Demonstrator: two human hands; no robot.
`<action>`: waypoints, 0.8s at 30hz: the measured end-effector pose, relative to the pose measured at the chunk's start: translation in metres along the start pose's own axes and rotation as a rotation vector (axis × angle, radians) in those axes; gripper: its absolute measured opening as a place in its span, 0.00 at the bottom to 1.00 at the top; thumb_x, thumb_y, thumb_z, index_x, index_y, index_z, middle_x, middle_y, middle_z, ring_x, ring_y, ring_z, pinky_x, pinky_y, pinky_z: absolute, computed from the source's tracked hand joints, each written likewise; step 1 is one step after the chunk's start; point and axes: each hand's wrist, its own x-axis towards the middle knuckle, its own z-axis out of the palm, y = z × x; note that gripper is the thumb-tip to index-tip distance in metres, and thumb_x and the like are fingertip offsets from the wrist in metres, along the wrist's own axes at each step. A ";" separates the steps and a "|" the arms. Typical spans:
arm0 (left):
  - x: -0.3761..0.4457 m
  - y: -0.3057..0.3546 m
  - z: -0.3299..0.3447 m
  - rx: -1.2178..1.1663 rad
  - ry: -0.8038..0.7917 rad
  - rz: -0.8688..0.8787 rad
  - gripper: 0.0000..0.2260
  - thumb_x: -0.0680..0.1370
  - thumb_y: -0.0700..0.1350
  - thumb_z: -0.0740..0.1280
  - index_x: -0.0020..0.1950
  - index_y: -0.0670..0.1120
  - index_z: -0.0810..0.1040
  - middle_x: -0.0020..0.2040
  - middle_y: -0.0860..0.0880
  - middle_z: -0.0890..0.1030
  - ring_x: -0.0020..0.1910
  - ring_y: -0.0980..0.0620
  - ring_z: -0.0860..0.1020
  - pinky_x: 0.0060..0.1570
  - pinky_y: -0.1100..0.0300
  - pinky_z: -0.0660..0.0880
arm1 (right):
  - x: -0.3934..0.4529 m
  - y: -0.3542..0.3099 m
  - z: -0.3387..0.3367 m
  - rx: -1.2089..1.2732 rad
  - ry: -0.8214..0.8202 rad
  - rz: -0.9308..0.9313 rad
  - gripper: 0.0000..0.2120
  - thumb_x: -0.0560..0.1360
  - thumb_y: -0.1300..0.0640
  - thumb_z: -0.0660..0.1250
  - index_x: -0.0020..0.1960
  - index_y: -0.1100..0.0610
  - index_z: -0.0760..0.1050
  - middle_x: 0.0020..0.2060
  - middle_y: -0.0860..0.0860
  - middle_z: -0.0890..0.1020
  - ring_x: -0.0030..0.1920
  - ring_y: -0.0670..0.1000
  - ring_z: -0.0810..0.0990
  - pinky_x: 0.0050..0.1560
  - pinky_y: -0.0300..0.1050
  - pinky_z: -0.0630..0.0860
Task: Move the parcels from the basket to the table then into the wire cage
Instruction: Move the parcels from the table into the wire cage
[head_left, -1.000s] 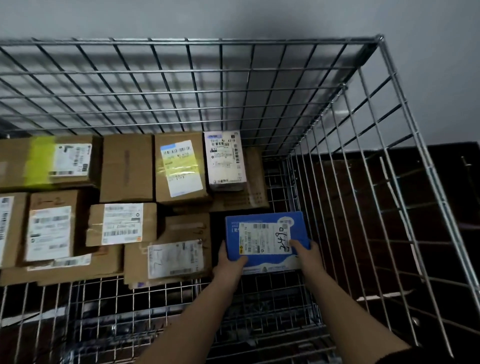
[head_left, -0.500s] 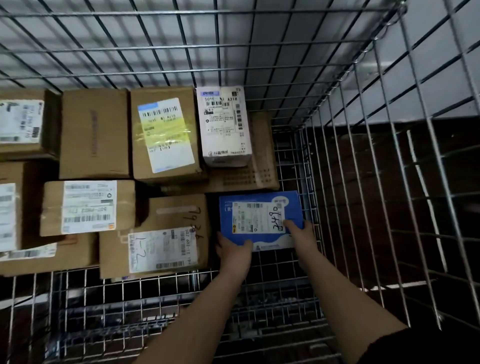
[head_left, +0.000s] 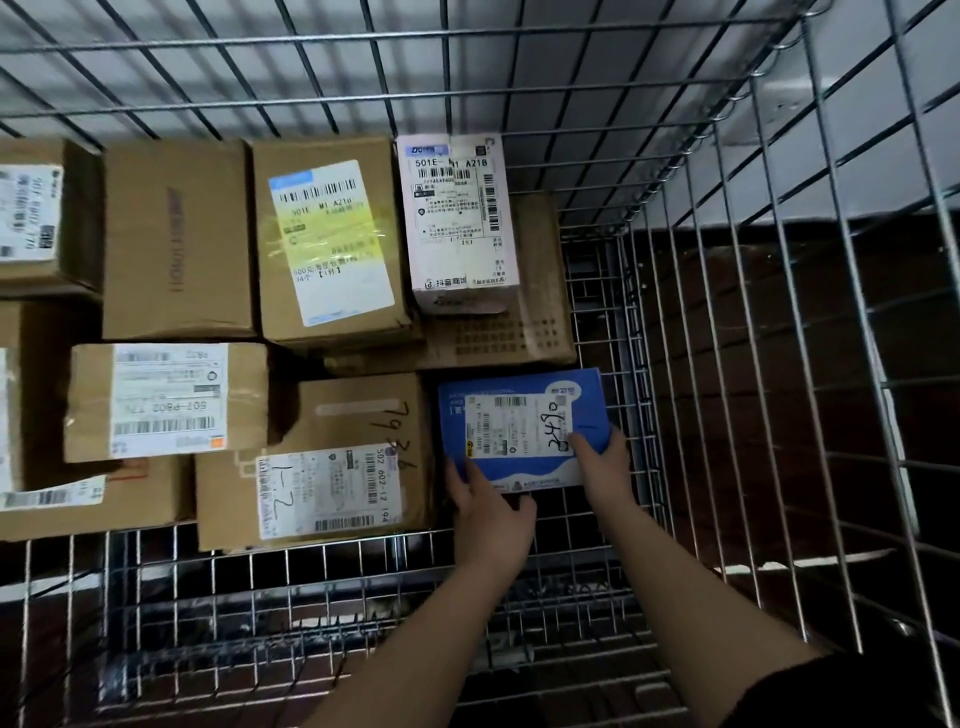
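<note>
A blue parcel (head_left: 524, 410) with a white label marked 2480 lies low inside the wire cage (head_left: 737, 332), near its right wall. My left hand (head_left: 485, 512) grips the parcel's near left corner. My right hand (head_left: 602, 462) holds its near right corner, thumb on the label. The parcel sits just right of a brown box marked 7936 (head_left: 322, 467) and in front of a flat brown box (head_left: 498, 338).
Several brown cardboard boxes (head_left: 176, 239) fill the cage's left and back, with a white box (head_left: 457, 223) on top at the back. Bare wire floor (head_left: 363, 597) shows in front and along the right wall. A dark floor lies outside the cage.
Both hands have lowered the blue parcel deeper into the cage, beside the 7936 box. My view has moved in closer and lower.
</note>
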 end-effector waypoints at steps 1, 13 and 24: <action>0.000 -0.003 -0.001 0.039 -0.013 0.020 0.35 0.80 0.52 0.61 0.79 0.47 0.43 0.77 0.50 0.35 0.69 0.47 0.67 0.53 0.60 0.71 | 0.000 -0.001 0.000 -0.009 -0.009 0.002 0.26 0.76 0.59 0.68 0.71 0.59 0.64 0.64 0.59 0.73 0.54 0.54 0.75 0.55 0.50 0.74; 0.001 -0.020 -0.005 0.189 -0.081 0.138 0.33 0.80 0.52 0.61 0.79 0.52 0.46 0.76 0.52 0.31 0.70 0.47 0.66 0.55 0.58 0.75 | 0.004 0.009 -0.002 -0.086 -0.060 -0.021 0.42 0.71 0.51 0.75 0.77 0.52 0.55 0.69 0.57 0.68 0.65 0.60 0.72 0.65 0.62 0.72; 0.005 -0.024 0.001 0.336 -0.098 0.188 0.35 0.80 0.53 0.61 0.79 0.52 0.42 0.76 0.49 0.29 0.76 0.44 0.54 0.62 0.55 0.73 | 0.011 0.011 0.000 -0.290 -0.069 -0.006 0.59 0.56 0.32 0.74 0.77 0.51 0.51 0.70 0.59 0.66 0.66 0.64 0.70 0.65 0.64 0.70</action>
